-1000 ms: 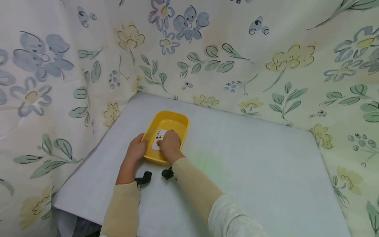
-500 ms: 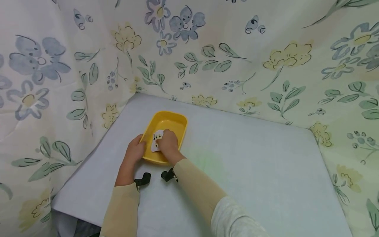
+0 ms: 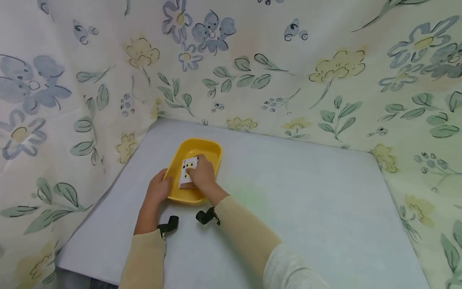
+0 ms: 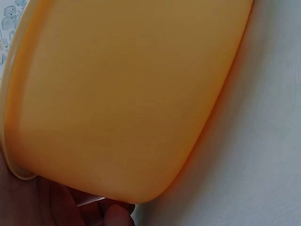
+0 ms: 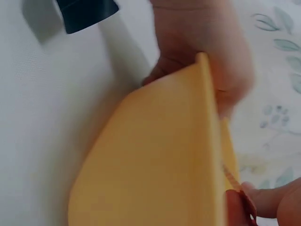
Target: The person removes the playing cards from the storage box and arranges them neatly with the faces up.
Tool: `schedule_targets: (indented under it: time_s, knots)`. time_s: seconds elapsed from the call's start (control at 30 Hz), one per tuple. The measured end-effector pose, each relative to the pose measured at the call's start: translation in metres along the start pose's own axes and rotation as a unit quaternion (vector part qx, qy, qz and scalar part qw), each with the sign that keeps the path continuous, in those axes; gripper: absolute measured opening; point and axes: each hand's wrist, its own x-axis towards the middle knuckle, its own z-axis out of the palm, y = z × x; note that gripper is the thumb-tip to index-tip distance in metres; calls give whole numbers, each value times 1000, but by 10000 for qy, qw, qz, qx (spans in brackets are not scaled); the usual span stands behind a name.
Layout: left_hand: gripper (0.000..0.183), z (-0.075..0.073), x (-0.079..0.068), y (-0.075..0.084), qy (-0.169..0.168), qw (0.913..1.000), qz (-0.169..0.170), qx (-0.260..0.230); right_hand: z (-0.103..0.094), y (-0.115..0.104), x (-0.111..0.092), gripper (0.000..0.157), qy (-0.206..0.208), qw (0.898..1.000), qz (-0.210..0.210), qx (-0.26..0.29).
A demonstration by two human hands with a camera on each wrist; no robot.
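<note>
Head view shows us our left hand holding the left side of the yellow tray, with its thumb over the edge. Next, over the inside of the tray, we see the playing card, a seven of spades. We cannot tell if it touches the bottom. Just right of the card is our right hand, pinching it with the thumb on its front. Farther right, the white surface meets the flowery cloth.
</note>
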Motion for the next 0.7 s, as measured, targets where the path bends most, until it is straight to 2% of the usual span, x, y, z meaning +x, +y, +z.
schedule_targets:
  time_s: [0.2, 0.3, 0.5, 0.7]
  knots:
    - [51, 1, -7, 4, 22, 10000, -14, -51, -30, 16, -5, 53, -7, 9950, -34, 1003]
    - [52, -2, -10, 3, 36, 10000, -77, -39, -40, 23, -7, 52, 18, 9917, 62, 1282]
    - [55, -6, -15, 1, -32, 9999, -140, 11, -57, 39, -10, 52, 236, 9889, 158, 1457]
    - [57, 1, -12, 2, -155, 9998, -114, -29, -81, 67, -4, 48, 716, 9837, 64, 1650]
